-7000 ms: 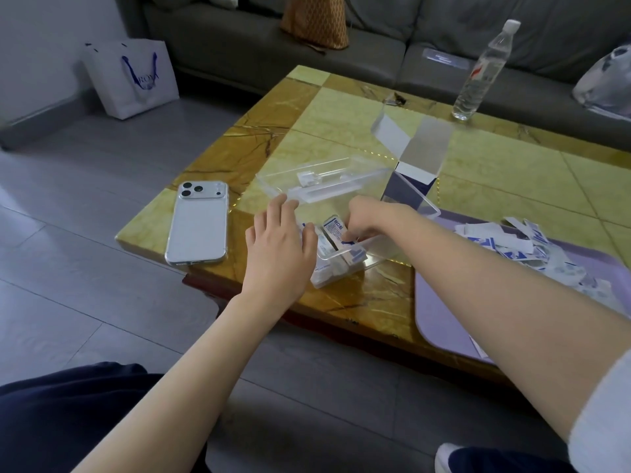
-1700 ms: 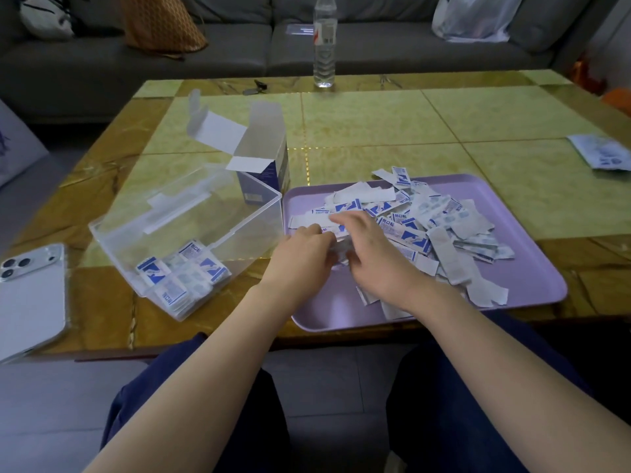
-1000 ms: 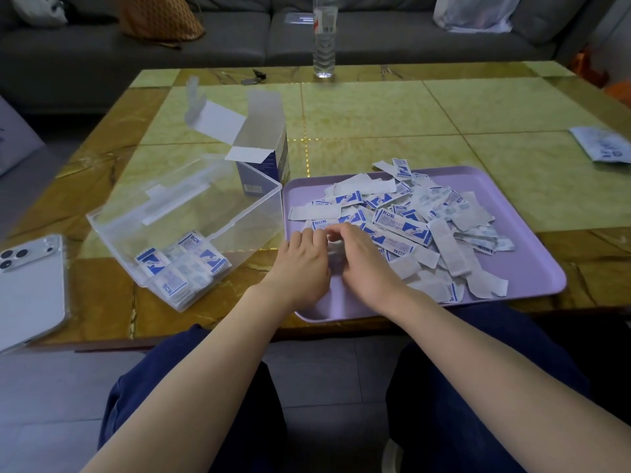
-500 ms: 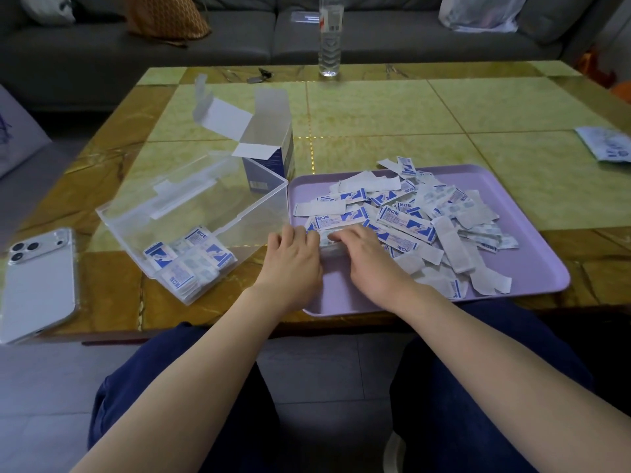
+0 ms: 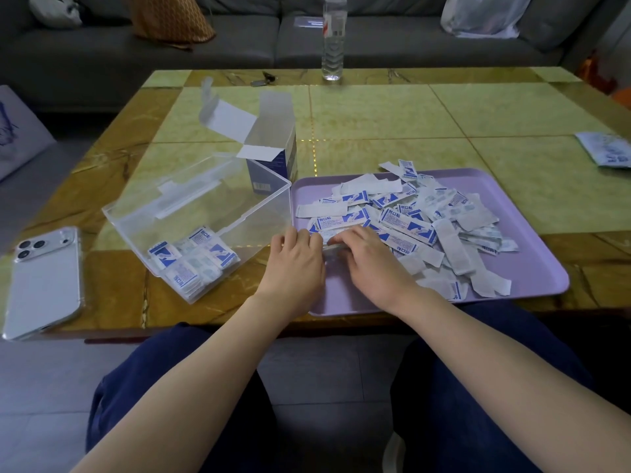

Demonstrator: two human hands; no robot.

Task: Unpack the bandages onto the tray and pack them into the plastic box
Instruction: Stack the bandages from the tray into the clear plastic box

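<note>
Bandages (image 5: 409,227), in white and blue wrappers, are lying in a loose heap across the left and middle of the lilac tray (image 5: 532,274), which is sitting at the near edge of the table (image 5: 375,114). Both hands are working at the near left edge of the heap. The left hand (image 5: 293,268) is resting over the tray's left rim, its fingers close together and bent downward. The right hand (image 5: 372,264) is lying on the wrappers, its fingers side by side and pointing left toward the other hand. A few wrappers are showing in the gap between the fingertips, but the palms are hiding any grip, so it cannot be told whether either hand is pinching them.

The plastic box (image 5: 205,213), clear and open, is standing just left of the tray, touching or nearly touching its rim, with a packed batch (image 5: 191,257) of wrappers lying in its near corner. An open cardboard carton (image 5: 269,155) is standing behind the box. A phone (image 5: 44,281) is lying face down at the table's left edge, and a water bottle (image 5: 333,39) is standing upright at the far edge.
</note>
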